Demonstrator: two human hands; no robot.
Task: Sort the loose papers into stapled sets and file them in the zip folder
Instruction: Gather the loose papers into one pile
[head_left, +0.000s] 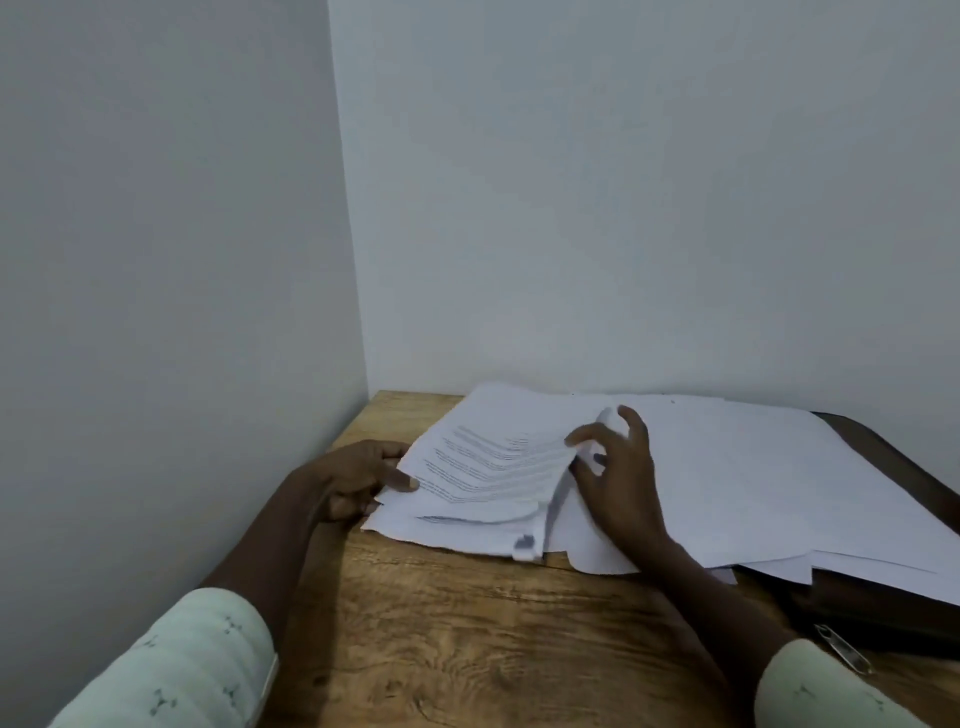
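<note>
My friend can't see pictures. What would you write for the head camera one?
A person's hands hold fanned printed sheets on a wooden table: the left hand pinches their left edge, the right hand curls up a corner. More white papers lie over a dark zip folder at right.
</note>
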